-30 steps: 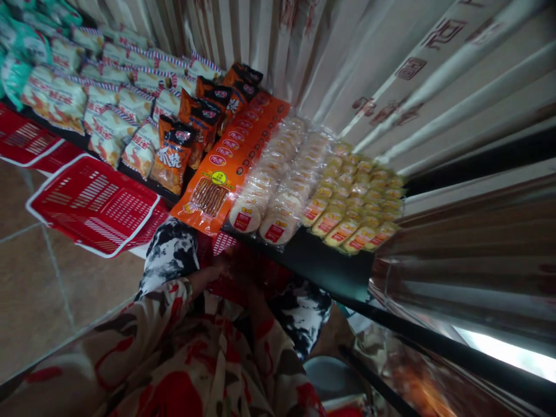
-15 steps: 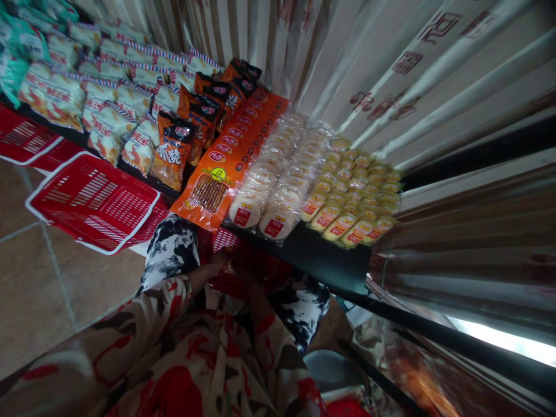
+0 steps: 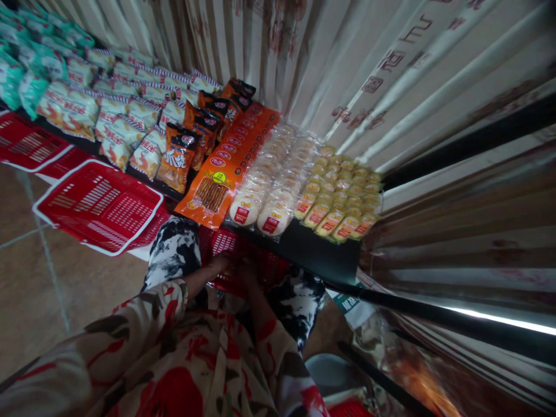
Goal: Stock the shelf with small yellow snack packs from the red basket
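- Basket of red perforated plastic: between black-and-white trousered knees, below the flat black shelf, just ahead of left hand and right hand, similarly near both.
- Long axis: cannot tell.
- Glossy, partly shadowed.
- Fingers of both hands: too dark to tell whether spread or pinching.

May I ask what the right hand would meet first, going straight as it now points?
The right hand would likely meet the perforated wall of the red basket ahead, though shadow blurs depth.

Dim overall — white glare at lower right, soft blur, wide-angle edge stretching.
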Action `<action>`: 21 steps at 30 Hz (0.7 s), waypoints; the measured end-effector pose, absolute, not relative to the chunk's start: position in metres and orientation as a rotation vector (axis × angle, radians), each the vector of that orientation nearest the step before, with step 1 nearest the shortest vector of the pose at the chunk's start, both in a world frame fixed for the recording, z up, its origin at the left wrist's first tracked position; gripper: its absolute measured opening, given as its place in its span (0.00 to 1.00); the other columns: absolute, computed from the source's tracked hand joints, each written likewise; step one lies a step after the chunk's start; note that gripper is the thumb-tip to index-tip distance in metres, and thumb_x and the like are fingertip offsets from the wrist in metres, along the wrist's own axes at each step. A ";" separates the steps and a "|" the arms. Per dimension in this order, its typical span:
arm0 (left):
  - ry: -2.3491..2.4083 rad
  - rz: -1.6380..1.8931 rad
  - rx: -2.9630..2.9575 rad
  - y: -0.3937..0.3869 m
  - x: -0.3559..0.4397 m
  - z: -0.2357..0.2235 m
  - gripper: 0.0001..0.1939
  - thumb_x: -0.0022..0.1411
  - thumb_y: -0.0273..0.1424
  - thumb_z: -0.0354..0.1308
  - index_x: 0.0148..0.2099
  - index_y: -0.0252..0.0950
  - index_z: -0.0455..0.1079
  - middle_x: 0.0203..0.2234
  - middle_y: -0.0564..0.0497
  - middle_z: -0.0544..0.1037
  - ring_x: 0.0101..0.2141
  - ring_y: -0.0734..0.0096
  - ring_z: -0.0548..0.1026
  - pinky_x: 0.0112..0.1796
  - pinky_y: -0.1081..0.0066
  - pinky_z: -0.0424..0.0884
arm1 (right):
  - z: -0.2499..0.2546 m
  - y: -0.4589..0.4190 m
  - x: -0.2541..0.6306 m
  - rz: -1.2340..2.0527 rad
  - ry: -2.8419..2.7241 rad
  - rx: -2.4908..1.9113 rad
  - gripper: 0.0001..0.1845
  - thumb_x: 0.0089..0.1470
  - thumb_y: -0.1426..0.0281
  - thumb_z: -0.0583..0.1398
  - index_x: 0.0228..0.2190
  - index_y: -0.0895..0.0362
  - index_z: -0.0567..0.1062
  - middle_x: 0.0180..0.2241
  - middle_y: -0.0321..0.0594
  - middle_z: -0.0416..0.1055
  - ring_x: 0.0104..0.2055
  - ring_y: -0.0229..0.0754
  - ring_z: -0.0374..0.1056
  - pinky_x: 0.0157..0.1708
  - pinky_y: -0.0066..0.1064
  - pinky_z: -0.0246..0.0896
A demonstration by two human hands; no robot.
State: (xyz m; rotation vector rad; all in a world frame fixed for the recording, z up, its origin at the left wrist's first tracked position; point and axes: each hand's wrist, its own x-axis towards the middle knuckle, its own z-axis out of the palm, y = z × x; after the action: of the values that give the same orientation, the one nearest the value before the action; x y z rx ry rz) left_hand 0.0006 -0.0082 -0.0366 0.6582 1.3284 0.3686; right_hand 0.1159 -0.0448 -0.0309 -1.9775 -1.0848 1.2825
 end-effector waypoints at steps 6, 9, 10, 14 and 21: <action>1.265 0.412 0.676 -0.004 0.000 -0.022 0.04 0.45 0.23 0.57 0.26 0.31 0.72 0.17 0.53 0.75 0.20 0.75 0.71 0.24 0.76 0.65 | -0.015 -0.046 0.115 1.220 -1.087 -1.968 0.08 0.50 0.74 0.55 0.28 0.55 0.76 0.32 0.37 0.76 0.35 0.39 0.71 0.41 0.31 0.65; 1.240 0.446 0.670 -0.003 0.000 -0.016 0.03 0.46 0.24 0.57 0.25 0.31 0.72 0.17 0.52 0.75 0.20 0.75 0.71 0.25 0.76 0.65 | -0.005 -0.047 0.112 1.162 -1.095 -1.931 0.12 0.48 0.74 0.54 0.33 0.54 0.76 0.36 0.38 0.76 0.40 0.39 0.70 0.45 0.32 0.63; 1.228 0.459 0.666 -0.004 0.000 -0.014 0.03 0.46 0.24 0.58 0.26 0.31 0.72 0.19 0.51 0.76 0.21 0.75 0.72 0.26 0.75 0.66 | -0.003 -0.048 0.111 1.141 -1.093 -1.919 0.14 0.48 0.74 0.53 0.36 0.54 0.75 0.38 0.38 0.75 0.41 0.39 0.70 0.46 0.32 0.63; 1.182 0.506 0.653 -0.009 0.001 -0.003 0.07 0.45 0.28 0.62 0.30 0.31 0.73 0.24 0.50 0.78 0.26 0.71 0.75 0.31 0.73 0.69 | 0.004 -0.052 0.108 1.075 -1.070 -1.891 0.19 0.48 0.75 0.51 0.41 0.55 0.74 0.43 0.40 0.74 0.45 0.40 0.69 0.48 0.34 0.63; 1.110 0.509 0.650 -0.016 0.003 0.013 0.19 0.42 0.40 0.67 0.33 0.31 0.74 0.26 0.47 0.79 0.27 0.68 0.75 0.30 0.70 0.70 | 0.018 -0.056 0.106 1.015 -1.032 -1.841 0.21 0.45 0.76 0.49 0.38 0.55 0.75 0.39 0.39 0.75 0.43 0.40 0.69 0.47 0.35 0.63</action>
State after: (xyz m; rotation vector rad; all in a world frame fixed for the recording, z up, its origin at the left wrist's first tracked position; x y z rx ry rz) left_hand 0.0028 -0.0156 0.0128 0.6501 1.1099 0.5093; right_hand 0.1062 -0.0561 0.0181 -1.8415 -1.0316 1.0148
